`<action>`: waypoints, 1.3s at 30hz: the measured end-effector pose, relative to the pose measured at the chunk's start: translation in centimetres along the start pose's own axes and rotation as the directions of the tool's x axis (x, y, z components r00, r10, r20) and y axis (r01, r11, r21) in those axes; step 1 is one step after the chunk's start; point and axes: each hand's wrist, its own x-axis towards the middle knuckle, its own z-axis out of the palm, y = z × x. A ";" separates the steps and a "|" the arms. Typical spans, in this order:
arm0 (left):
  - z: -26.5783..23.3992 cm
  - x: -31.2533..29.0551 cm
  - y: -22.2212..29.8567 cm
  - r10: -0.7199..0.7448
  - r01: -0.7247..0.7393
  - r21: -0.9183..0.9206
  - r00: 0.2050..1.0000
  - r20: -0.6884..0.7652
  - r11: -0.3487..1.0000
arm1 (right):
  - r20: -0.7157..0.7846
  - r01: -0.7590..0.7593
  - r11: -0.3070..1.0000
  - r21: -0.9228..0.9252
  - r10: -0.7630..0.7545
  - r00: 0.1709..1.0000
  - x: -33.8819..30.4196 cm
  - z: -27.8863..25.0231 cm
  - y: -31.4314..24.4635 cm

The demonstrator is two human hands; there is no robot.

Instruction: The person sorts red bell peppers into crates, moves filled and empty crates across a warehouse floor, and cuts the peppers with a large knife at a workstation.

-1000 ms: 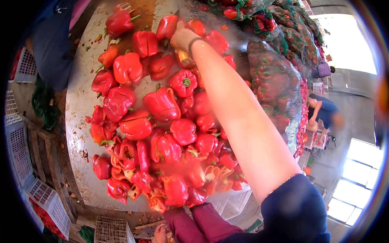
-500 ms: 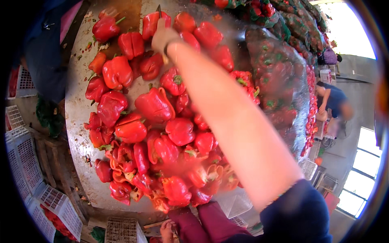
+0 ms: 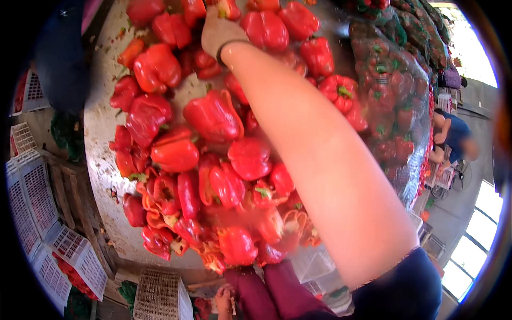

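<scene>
My right arm stretches across a heap of red bell peppers [image 3: 213, 114] on a metal table [image 3: 98, 154]. At the far edge of the view, my right hand [image 3: 221, 31] is closed around a knife, whose blade is now mostly cut off or hidden. Right beside its fingers is a red pepper [image 3: 229, 9]. Whole peppers surround the hand, and several cut, hollowed pieces [image 3: 165, 192] lie at the near left of the heap. My left hand does not show. A small hand [image 3: 224, 300] at the lower edge seems to be another person's.
Mesh sacks of peppers [image 3: 392, 80] are piled along the table's right side. White plastic crates [image 3: 32, 186] stand at the left, and another crate [image 3: 160, 293] is below the near edge. A person in blue [image 3: 453, 136] works at the far right. Dark clothing [image 3: 61, 64] is at upper left.
The view has tilted, so the far peppers have shifted up toward the top edge. My right hand also sits higher in view, and the blade that stuck up from it no longer shows clearly.
</scene>
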 end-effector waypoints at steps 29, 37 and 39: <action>11.5 0.5 43.0 0.982 -0.803 0.566 0.135 -0.134 0.188 | 0.328 0.247 0.960 -0.135 -0.192 0.925 -23.9 -9.2 -1.1; 3.8 18.0 53.6 0.976 -0.518 0.845 0.216 -0.020 0.131 | 0.044 0.001 0.957 0.289 -0.015 0.999 -33.0 -8.9 5.7; 4.8 19.1 53.6 0.975 -0.462 0.887 0.191 0.117 -0.016 | -0.010 -0.103 0.936 0.336 0.113 0.994 -34.0 -8.9 6.2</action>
